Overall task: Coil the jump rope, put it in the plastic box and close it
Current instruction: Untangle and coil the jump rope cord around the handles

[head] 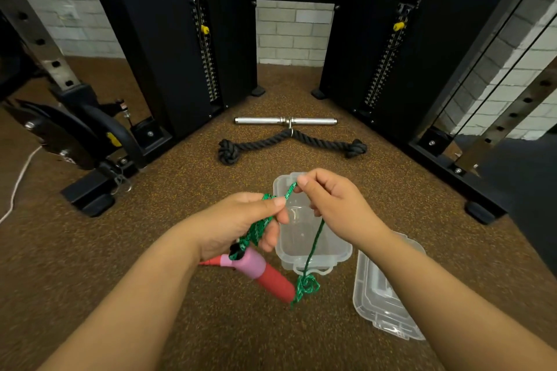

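Your left hand (241, 220) grips coiled jump rope (256, 229); right hand (328, 202) pinches the strand. Risk: tail snags, loosening coils.

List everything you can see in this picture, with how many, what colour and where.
jump rope: one, green cord with red and pink handles, held over the box
plastic box: one, clear, open, on the floor
lid: one, clear, right of the box
metal bar: one, silver, floor beyond the box
black rope: one, knotted ends, hooked to the bar
cable machine: black columns, yellow pins, behind
white cord: one, far left floor
left hand: grips the coiled rope
right hand: pinches the rope
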The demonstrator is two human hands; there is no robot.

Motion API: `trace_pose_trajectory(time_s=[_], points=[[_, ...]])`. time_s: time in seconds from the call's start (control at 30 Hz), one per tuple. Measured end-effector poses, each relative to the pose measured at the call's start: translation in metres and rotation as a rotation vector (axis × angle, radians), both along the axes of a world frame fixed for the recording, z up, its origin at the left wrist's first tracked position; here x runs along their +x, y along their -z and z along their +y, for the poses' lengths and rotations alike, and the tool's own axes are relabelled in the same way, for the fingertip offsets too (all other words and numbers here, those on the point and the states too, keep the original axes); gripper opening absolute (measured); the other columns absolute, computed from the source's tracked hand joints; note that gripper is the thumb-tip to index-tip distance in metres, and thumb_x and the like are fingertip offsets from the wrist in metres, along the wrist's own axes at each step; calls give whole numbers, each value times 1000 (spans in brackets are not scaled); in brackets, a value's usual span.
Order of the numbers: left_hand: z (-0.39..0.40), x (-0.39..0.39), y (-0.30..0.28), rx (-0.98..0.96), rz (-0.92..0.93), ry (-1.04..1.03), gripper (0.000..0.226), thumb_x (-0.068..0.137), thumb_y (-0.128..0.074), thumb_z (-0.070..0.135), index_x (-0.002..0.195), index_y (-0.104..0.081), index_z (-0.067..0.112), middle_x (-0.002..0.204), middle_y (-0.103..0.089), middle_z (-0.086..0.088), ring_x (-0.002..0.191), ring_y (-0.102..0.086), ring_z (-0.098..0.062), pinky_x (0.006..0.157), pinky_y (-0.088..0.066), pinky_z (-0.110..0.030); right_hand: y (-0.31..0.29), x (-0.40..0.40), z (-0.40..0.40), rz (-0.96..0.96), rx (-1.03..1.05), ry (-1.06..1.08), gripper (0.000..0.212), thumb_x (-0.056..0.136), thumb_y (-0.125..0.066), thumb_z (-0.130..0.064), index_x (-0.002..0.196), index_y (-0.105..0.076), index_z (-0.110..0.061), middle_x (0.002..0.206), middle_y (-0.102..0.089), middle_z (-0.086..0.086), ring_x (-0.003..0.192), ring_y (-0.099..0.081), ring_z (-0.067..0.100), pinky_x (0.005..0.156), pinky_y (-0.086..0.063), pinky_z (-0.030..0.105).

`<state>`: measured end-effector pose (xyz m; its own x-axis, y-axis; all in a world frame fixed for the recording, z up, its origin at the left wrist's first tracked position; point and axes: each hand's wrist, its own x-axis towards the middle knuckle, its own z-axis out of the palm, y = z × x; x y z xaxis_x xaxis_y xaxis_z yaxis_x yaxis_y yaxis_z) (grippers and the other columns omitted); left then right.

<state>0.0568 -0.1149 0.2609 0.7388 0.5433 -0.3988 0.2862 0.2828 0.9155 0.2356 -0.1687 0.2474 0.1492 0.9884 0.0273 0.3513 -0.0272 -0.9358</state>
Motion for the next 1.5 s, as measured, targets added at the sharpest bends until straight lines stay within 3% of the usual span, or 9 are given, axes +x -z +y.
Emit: trace_pose_trajectory(time_s=[0.23,0.43,0.63,0.83,0.97,1.07,1.23,1.37,1.5], points=[[4,5,-3,-217,-317,-307,24,82,-53,36,70,-54,16,46,-39,6,42,-37,-9,45,-36,-18,18,-10,-2,-104,-50,-48,22,97,-47,-26,81,-63,-27,57,-46,-10,58,-45,11,61,-42,31],[8,4,-4,-332,-444,-574,26,94,-48,27,100,-64,9,53,-53,8,42,-45,-4,44,-42,-16,26,-13,-8,-312,-138,-147,23,99,-40,-31,87,-59,-28,58,-49,-12,54,-44,2,58,-37,24],[12,2,-1,-305,-516,-578,38,98,-40,15,132,-48,0,114,-71,-10,88,-71,-13,78,-55,-24,22,-17,-13,-536,-106,-270,30,99,-38,-34,93,-62,-19,68,-54,-9,66,-52,6,62,-38,24],[6,6,4,-94,-232,-432,74,96,-6,55,149,-22,6,143,-50,-15,119,-55,-20,102,-34,-29,8,-33,-20,-576,42,-471,30,97,-42,-33,85,-61,-14,79,-63,-1,75,-57,12,69,-43,35],[-1,4,3,173,142,-179,95,76,-1,82,118,-61,22,85,-69,-7,90,-66,-33,94,-42,-40,-12,-26,-17,-183,11,-323,25,96,-49,-25,77,-63,-32,80,-70,-11,82,-65,5,72,-49,29],[-3,-1,0,199,206,-42,85,82,-7,75,81,-70,17,65,-68,-2,58,-62,-16,64,-44,-26,-13,-12,-10,-129,52,-168,25,96,-48,-28,78,-64,-27,62,-59,-14,60,-52,6,60,-43,25],[-2,7,-2,52,12,-29,46,83,-54,56,61,-61,17,41,-47,1,39,-46,-14,48,-41,-24,4,-5,0,6,15,-37,21,95,-50,-30,84,-63,-17,68,-50,-2,65,-46,12,65,-46,41],[-2,10,-5,-198,-219,-160,38,82,-54,43,54,-51,19,37,-34,5,35,-36,-11,41,-35,-20,7,-15,-4,226,-126,-143,25,96,-44,-33,102,-64,-18,67,-62,-19,63,-53,1,66,-46,19],[0,8,-7,-278,-287,-195,40,83,-51,44,52,-47,19,36,-33,5,38,-42,-14,45,-41,-21,12,-22,-9,456,-256,-296,58,91,-41,-50,108,-63,1,86,-60,17,59,-50,13,67,-43,25]])
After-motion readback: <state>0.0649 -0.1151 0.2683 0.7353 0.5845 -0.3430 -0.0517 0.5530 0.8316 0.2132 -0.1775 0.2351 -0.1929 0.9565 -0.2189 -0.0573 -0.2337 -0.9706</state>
